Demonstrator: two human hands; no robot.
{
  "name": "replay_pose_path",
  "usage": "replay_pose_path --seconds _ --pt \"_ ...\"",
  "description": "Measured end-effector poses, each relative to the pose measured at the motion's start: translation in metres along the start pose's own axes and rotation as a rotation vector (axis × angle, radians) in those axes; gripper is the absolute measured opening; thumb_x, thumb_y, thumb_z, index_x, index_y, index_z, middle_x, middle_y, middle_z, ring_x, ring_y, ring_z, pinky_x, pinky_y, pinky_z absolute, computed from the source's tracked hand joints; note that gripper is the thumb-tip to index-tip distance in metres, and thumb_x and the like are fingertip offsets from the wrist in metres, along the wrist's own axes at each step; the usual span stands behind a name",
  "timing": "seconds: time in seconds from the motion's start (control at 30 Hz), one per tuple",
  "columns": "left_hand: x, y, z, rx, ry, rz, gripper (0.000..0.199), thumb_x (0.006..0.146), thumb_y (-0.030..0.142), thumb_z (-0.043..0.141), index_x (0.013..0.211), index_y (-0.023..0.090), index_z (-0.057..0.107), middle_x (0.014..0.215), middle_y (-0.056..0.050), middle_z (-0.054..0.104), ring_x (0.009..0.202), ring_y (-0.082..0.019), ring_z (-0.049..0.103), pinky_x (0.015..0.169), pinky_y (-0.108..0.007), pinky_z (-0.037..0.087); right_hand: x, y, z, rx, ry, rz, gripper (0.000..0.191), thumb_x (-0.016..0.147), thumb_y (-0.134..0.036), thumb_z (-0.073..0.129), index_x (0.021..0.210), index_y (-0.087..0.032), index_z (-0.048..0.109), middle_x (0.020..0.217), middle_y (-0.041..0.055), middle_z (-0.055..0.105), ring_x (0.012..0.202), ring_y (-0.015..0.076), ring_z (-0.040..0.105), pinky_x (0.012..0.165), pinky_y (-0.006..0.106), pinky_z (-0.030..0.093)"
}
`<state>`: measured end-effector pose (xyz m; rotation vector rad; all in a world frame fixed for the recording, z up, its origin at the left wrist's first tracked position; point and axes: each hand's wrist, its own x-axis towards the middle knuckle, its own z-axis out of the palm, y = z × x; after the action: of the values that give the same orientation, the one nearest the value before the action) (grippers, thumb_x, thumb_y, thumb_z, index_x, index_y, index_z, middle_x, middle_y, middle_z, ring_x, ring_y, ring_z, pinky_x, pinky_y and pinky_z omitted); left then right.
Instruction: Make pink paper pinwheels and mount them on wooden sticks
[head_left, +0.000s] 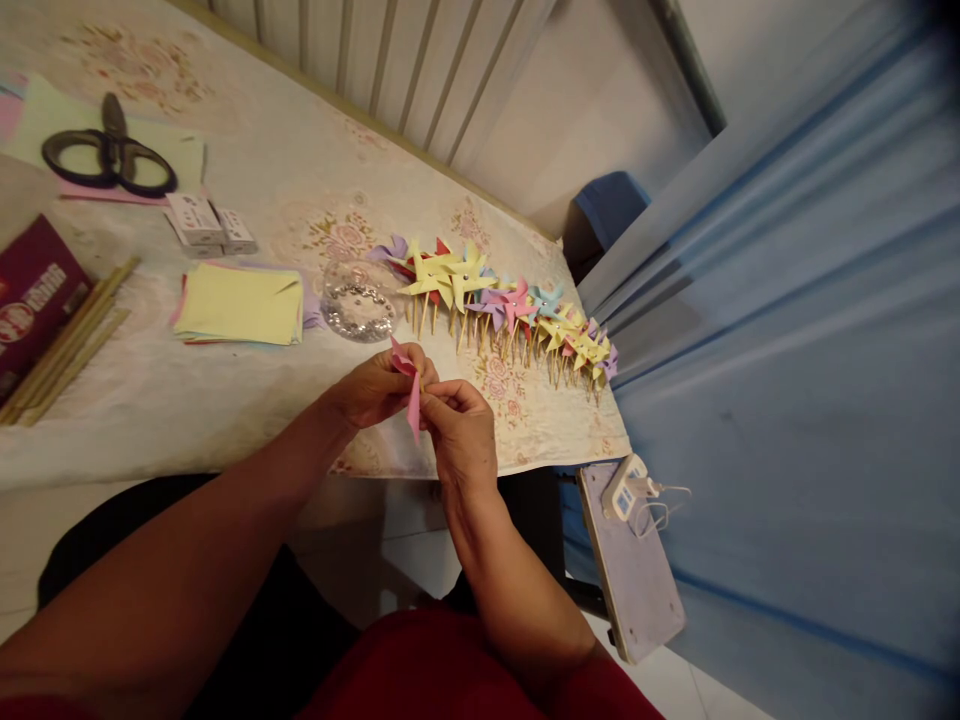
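Note:
Above the table's front edge, a pink paper piece (pixel 414 400) is held between both hands, its blades folded and seen nearly edge-on. My left hand (pixel 382 386) pinches it from the left. Fingers of my right hand (pixel 463 425) are closed at its right side, against its middle; any small part between them is too hidden to make out. Just beyond the hands lies a clear round dish (pixel 360 305) of shiny metal pins. A row of finished paper pinwheels (pixel 514 305) on sticks stretches to the right.
Yellow-topped paper squares (pixel 238 305), small white boxes (pixel 196 220) and black scissors (pixel 112 155) lie on the left of the flowered tablecloth. Wooden sticks (pixel 71 345) rest beside a purple box (pixel 37 300). A power strip (pixel 624 488) sits on a stool at right.

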<state>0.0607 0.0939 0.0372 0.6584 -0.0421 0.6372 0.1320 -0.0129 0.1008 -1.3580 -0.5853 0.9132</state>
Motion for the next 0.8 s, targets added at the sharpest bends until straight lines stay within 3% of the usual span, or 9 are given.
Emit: replay_pose_path --seconds 0.27,0.57,0.8 --pt "0.001 0.0 -0.001 0.071 0.038 -0.01 0.025 0.067 0.023 0.085 0.071 0.015 0.062 0.066 0.001 0.059 0.059 -0.01 0.056 0.051 -0.02 0.047 0.001 0.0 -0.001 -0.006 0.001 -0.009 0.015 0.062 -0.025 0.074 0.068 -0.02 0.061 0.054 -0.0077 0.055 0.05 0.0081 0.047 0.052 0.023 0.035" --pt "0.0 0.005 0.003 0.099 0.004 -0.013 0.026 0.067 0.026 0.086 0.069 0.016 0.062 0.065 0.001 0.058 0.06 -0.011 0.056 0.053 -0.021 0.047 0.001 0.0 -0.003 -0.021 -0.008 0.002 0.014 0.062 -0.026 0.074 0.069 -0.02 0.063 0.055 -0.0067 0.057 0.05 0.009 0.048 0.052 0.024 0.037" --pt "0.0 0.007 0.004 0.097 -0.038 0.007 0.031 0.062 0.03 0.089 0.066 0.016 0.061 0.065 0.0 0.059 0.06 -0.011 0.056 0.055 -0.021 0.046 -0.006 -0.01 -0.004 -0.307 0.027 -0.162 0.011 0.069 -0.028 0.072 0.07 -0.021 0.063 0.059 -0.0067 0.053 0.056 0.01 0.045 0.056 0.025 0.037"
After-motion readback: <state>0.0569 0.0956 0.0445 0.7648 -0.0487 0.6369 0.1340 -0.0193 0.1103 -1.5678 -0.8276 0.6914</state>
